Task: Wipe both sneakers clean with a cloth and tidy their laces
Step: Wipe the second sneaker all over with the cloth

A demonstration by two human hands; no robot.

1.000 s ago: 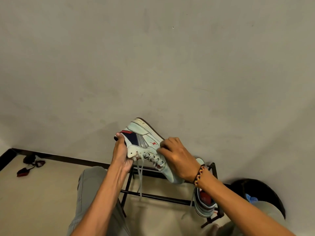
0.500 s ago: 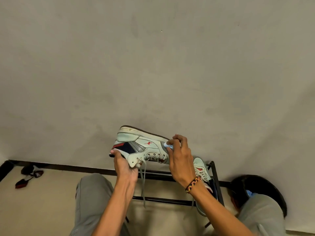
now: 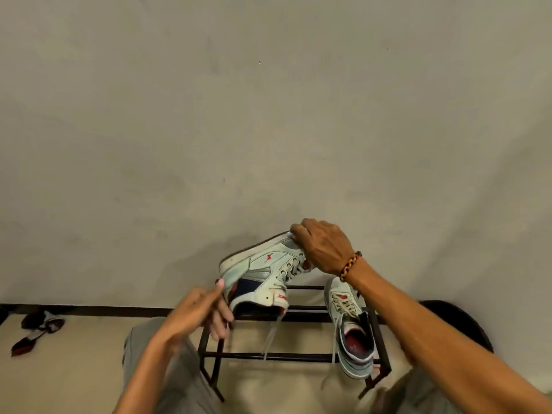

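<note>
A pale mint-and-white sneaker [image 3: 263, 264] with navy and red panels is held in the air, tilted with its toe up to the right and its heel down to the left. Its laces hang loose below it. My right hand [image 3: 324, 246] curls over the toe end; no cloth shows under it. My left hand [image 3: 200, 312], blurred, holds the heel, with the thumb on the back and the fingers under the collar. The second sneaker [image 3: 352, 333] lies on the right side of the black metal rack [image 3: 268, 356], toe pointing away, laces loose.
A plain wall stands close behind the rack, with a dark baseboard [image 3: 104, 309] along the floor. Small dark and red items [image 3: 38, 327] lie on the floor at the left. A dark round object [image 3: 448, 318] sits at the right. My knees in grey trousers flank the rack.
The held sneaker has tipped so that its toe points up to the right. My right hand slid from the lace area to the toe. My left hand shifted lower at the heel.
</note>
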